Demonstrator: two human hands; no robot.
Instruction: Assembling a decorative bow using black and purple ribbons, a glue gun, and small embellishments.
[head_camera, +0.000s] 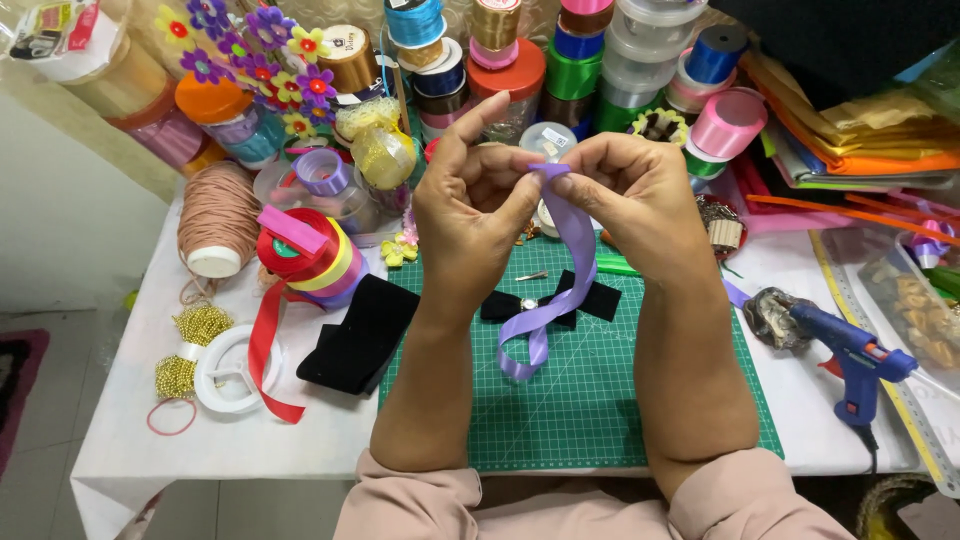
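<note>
Both hands are raised over a green cutting mat (600, 400) and pinch the top of a purple ribbon (560, 290). My left hand (470, 195) grips it with thumb and fingers, index finger pointing up. My right hand (635, 195) pinches the same folded end from the right. The ribbon hangs down in a loop that ends just above the mat. Behind the loop, a black velvet bow (595, 298) with a small shiny centre lies on the mat.
A black velvet strip (355, 335) and a red ribbon spool (300, 255) lie left of the mat. A blue glue gun (850, 350) rests at the right. Many ribbon spools (520, 60), fabric flowers (265, 50) and a twine cone (215, 220) crowd the back. A white ring (235, 370) sits front left.
</note>
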